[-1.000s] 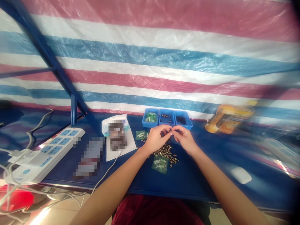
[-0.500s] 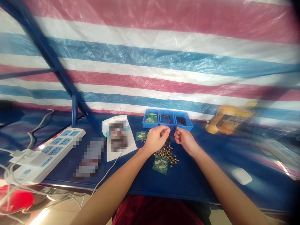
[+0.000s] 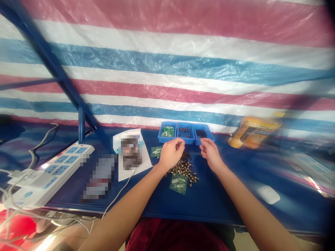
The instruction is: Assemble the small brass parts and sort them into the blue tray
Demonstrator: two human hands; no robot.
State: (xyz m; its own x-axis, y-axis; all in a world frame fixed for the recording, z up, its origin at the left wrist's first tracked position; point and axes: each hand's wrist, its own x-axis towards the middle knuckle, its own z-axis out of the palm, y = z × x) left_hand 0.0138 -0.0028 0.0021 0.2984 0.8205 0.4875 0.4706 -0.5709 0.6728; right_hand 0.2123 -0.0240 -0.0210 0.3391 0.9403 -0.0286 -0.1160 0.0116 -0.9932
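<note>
My left hand is closed in a pinch above the left side of a pile of small brass-coloured metal parts. Whatever lies between its fingertips is too small to make out. To its right, my right hand is also pinched, just in front of the right blue bin, and its fingertips hide any held piece. Small dark pieces lie between the hands, behind the brass parts. A green packet with pale strips rests at the near edge of the pile, and another green packet sits beside my left hand.
Beside the right bin, which holds black pieces, stand a middle bin with some small parts and a left bin with green packets. A white pouch, power strip, yellow bottle and white case also occupy the table.
My hands have moved apart: the left shifted slightly left and nearer me, the right moved to the right. The bins and pile look the same.
</note>
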